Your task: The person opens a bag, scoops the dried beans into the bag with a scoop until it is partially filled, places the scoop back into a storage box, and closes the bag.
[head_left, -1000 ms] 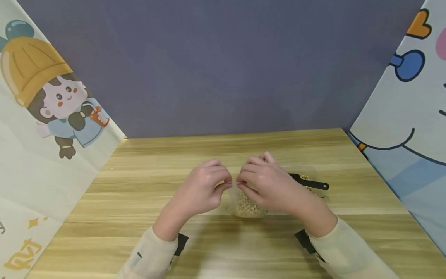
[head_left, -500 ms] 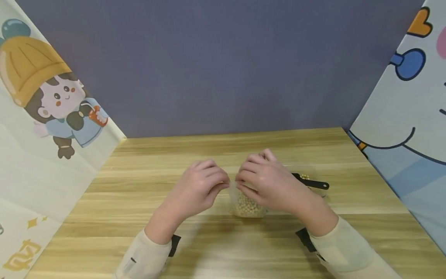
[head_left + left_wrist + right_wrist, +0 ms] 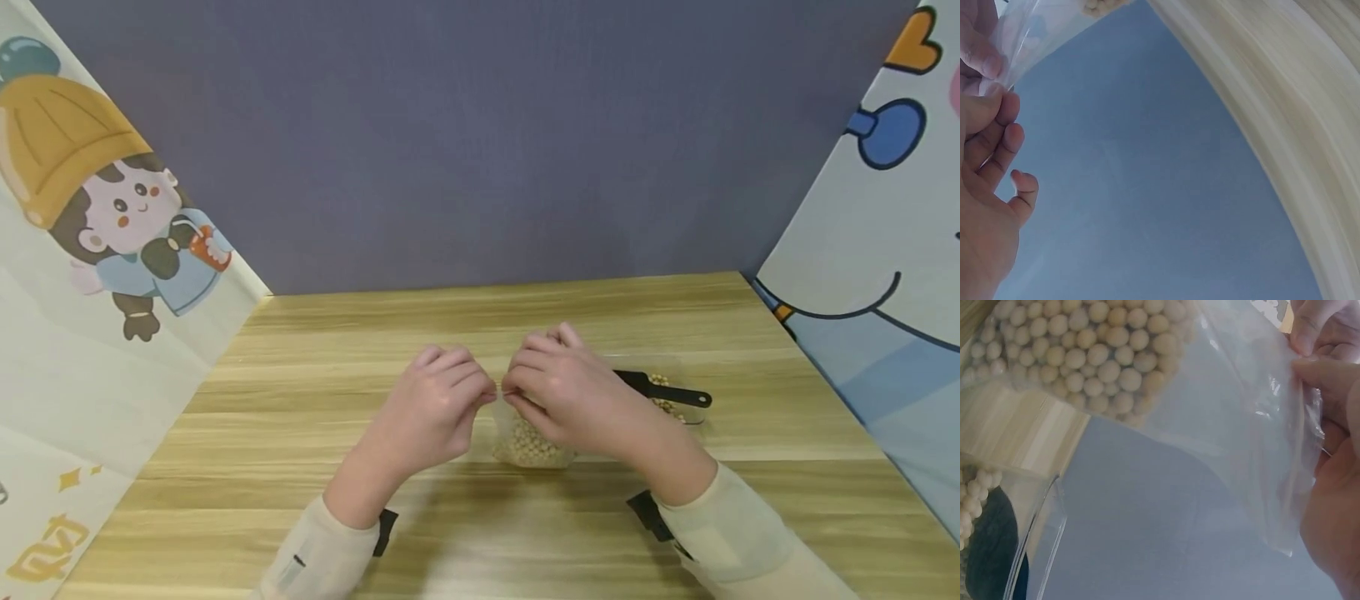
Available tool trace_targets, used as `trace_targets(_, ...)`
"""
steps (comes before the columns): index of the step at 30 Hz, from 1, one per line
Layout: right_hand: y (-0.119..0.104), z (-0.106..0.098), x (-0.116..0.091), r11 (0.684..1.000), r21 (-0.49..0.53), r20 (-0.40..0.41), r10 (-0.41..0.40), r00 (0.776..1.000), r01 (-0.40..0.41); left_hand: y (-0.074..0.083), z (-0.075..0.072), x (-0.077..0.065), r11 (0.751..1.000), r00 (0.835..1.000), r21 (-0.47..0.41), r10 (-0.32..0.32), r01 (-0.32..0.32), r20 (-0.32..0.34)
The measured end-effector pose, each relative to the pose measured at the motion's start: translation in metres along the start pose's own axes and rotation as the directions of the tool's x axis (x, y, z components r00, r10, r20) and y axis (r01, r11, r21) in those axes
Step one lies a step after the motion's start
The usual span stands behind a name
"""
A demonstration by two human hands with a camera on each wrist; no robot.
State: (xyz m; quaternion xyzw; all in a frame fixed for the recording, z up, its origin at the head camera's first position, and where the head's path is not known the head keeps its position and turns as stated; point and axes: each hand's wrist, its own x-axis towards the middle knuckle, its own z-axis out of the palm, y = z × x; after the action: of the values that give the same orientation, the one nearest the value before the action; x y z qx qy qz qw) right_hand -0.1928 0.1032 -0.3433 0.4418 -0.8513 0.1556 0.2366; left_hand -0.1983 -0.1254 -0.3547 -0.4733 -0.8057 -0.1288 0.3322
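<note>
A clear plastic bag (image 3: 531,446) part filled with round pale beans (image 3: 1107,356) stands on the table, its top edge raised between both hands. My left hand (image 3: 437,412) pinches the left end of that edge between thumb and forefinger. Right beside it, my right hand (image 3: 562,390) pinches the same edge, its fingertips almost meeting the left ones. In the left wrist view the left hand (image 3: 991,181) has its other fingers loosely bent under the pinch. The right wrist view shows the bag's upper part without beans, running up to the right hand (image 3: 1335,481).
Behind the right forearm sits a clear plastic box (image 3: 693,421) holding more beans (image 3: 667,407). A black utensil with a flat handle (image 3: 682,397) lies across it. A grey wall (image 3: 480,167) closes off the wooden table (image 3: 337,333) at the back, with printed panels either side.
My left hand drew slightly away to the left, then came back close to the right fingertips. The right hand shifted a little left. Both keep pinching the bag's edge.
</note>
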Motion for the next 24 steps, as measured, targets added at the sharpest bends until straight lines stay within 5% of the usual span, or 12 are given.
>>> trace_targets(9, 0.001, 0.004, 0.002, 1.000, -0.004, 0.022, -0.017, 1.000, 0.018, -0.003, -0.001, -0.001, 0.983, 0.987, -0.158, -0.073, 0.095, 0.142)
trace_targets(18, 0.016, -0.012, -0.019, 0.999, 0.016, 0.044, -0.039, 0.998, 0.039, -0.009, 0.002, 0.003, 0.983, 0.997, -0.185, -0.003, 0.017, 0.074)
trace_targets(24, 0.033, -0.023, -0.047, 0.998, 0.055, -0.007, -0.040, 0.999, 0.041, -0.011, -0.004, -0.005, 0.976, 0.998, -0.215, -0.034, 0.045, 0.053)
